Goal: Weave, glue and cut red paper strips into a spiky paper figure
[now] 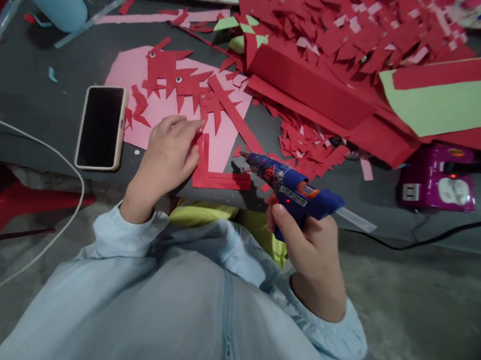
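My right hand (313,248) is wrapped round the handle of a blue glue gun (292,188). Its nozzle points left, and a clear glue stick sticks out of its back end. Bent red paper strips (228,181) form an L shape at the table's front edge. With fingers bent, my left hand (171,149) grips the upper end of this L; its fingertips are partly hidden. Behind it lie red paper cutouts with small googly eyes (161,66) on a pink paper sheet (222,147). A long red strip (236,115) slants across the sheet's right side.
A phone (101,128) lies left of the pink sheet. Heaps of red paper pieces (307,146), folded red paper (310,87) and a green sheet (417,103) fill the right. A purple power box (438,179) stands at right; a light-blue bottle (60,4) is back left.
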A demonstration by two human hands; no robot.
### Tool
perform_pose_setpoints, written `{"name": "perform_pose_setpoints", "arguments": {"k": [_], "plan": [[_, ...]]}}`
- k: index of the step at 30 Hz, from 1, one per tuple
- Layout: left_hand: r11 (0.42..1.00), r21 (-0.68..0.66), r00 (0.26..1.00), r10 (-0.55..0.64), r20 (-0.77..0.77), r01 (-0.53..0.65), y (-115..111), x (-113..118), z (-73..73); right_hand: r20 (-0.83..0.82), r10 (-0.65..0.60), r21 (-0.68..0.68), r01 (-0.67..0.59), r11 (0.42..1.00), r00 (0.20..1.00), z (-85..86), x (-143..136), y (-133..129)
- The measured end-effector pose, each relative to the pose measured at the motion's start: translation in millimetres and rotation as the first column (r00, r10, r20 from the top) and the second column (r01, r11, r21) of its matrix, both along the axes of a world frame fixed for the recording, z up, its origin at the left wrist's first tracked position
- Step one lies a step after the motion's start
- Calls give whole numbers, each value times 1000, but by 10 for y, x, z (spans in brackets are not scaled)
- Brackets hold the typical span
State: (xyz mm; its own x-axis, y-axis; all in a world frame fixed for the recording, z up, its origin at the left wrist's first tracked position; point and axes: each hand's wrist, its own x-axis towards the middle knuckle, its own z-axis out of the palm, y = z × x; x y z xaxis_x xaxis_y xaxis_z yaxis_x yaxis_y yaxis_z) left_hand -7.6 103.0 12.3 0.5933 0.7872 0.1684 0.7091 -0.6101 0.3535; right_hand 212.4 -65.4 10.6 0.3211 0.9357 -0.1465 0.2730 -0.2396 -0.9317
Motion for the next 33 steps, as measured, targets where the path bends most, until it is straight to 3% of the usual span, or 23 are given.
{"name": "perform_pose_setpoints", "arguments": {"k": [10,18,23,26,30,33], "plan": [[1000,-29,1000,-1,-6,0,53,19,-3,25,20,-1,-20,1000,999,13,-3,67],[999,28,992,12,123,-15,-7,69,44,21,20,-1,-19,1000,1000,9,3,51],[999,43,956,-31,292,19,-125,31,137,54,26,-11,-25,1000,998,7,5,51],[999,40,955,-46,292,36,-229,-31,165,77,40,-10,-39,999,996,46,-5,68],[998,45,953,31,301,-46,-397,-115,150,80,77,-31,-75,997,994,81,-11,70],[993,112,916,-11,401,-37,-534,-172,121,27,104,-57,-103,993,994,58,-6,45]]}}
